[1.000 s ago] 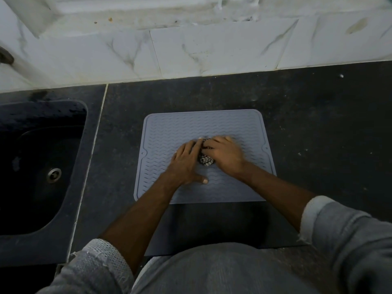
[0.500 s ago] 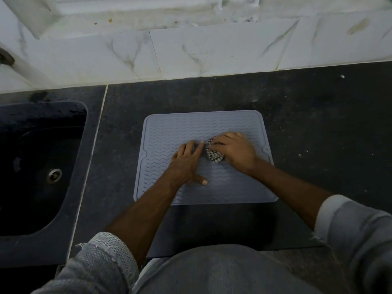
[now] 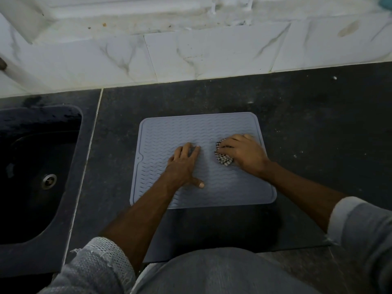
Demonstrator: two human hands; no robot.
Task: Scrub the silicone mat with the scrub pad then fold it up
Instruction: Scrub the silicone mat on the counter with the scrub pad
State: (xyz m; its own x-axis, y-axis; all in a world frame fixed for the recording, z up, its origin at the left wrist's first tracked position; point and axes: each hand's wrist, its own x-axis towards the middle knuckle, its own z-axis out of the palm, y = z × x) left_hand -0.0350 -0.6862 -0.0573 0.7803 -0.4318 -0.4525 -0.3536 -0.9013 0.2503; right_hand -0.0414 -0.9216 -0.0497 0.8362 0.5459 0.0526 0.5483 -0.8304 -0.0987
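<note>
A grey silicone mat [image 3: 169, 132] with a wavy ribbed surface lies flat on the dark countertop. My left hand [image 3: 183, 166] presses palm-down on the mat's middle, fingers spread, holding nothing. My right hand [image 3: 244, 152] rests on the mat's right side, gripping a checkered scrub pad [image 3: 223, 159] that pokes out under its fingers and touches the mat.
A dark sink [image 3: 31, 170] with a metal drain [image 3: 48, 181] is set into the counter at the left. A white marble-tiled wall [image 3: 212, 52] runs along the back. Bare dark countertop [image 3: 328, 134] extends to the right of the mat.
My right hand has slid the scrub pad rightward across the mat, away from my left hand. My left hand has stayed pressed in place.
</note>
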